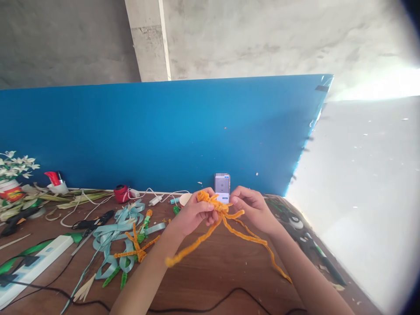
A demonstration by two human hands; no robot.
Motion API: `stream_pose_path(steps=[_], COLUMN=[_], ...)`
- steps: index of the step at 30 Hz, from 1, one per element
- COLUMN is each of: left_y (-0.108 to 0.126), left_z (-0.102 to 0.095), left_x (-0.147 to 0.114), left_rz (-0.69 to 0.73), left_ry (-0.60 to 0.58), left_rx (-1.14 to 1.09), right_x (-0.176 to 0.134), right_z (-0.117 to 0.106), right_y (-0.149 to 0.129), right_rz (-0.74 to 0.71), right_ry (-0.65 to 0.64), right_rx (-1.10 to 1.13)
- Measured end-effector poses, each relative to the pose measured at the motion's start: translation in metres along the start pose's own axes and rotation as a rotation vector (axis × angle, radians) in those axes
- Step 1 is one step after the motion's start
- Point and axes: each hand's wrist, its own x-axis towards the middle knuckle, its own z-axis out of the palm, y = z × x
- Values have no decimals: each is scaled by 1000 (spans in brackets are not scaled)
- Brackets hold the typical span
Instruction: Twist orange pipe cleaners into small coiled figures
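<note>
Here, toward the desk's (210,271) far edge, pinched orange chenille bundle (217,204) in left hand (193,213), lengthwise toward nearly closed right hand (254,208); couldn't tell its hold.

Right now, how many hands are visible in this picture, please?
2: the left hand holds the orange fuzzy piece over the brown table; the right hand is close on its right side, contact unclear. No other hand shows.
</note>
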Motion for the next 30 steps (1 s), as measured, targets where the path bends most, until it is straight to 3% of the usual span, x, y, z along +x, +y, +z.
stream_pose_path(steps=[4,8,11,19,23,26,30], left_y=[-3,1,1,-20,-27,-25,-19], left_z=[1,4,5,10,10,4,0], left_x=[1,1,3,15,15,15,15], left_rz=[-13,88,186,296,386,401,358], left_ry=[-24,40,172,475,615,571,426], left_rx=[-45,-16,41,185,529,830,1135], right_x=[4,4,2,-3,-7,-8,-11], right_z=[15,26,31,38,38,35,33], right_y=[13,20,17,10,19,25,22], right_rz=[108,103,72,-28,-45,-91,-236], right_ry=[-15,-80,-122,2,-35,-8,196], right_rx=[186,205,69,-368,-481,-670,-1056])
